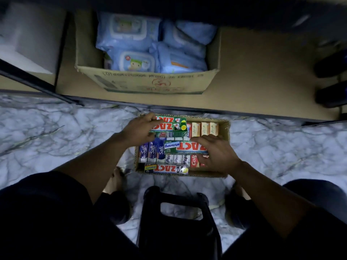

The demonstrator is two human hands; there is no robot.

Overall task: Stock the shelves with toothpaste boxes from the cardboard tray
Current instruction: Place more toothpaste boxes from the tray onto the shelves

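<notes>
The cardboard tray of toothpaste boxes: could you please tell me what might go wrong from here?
1. The left hand grips two stacked green Zact boxes by one end; the top one might slide off.
2. The right hand holds the Zact Whitening box low over the upright Pepsodent boxes; it could knock them over.

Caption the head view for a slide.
Left hand grips green Zact boxes, right hand a Whitening Zact box, at the toothpaste tray on the floor.
</notes>
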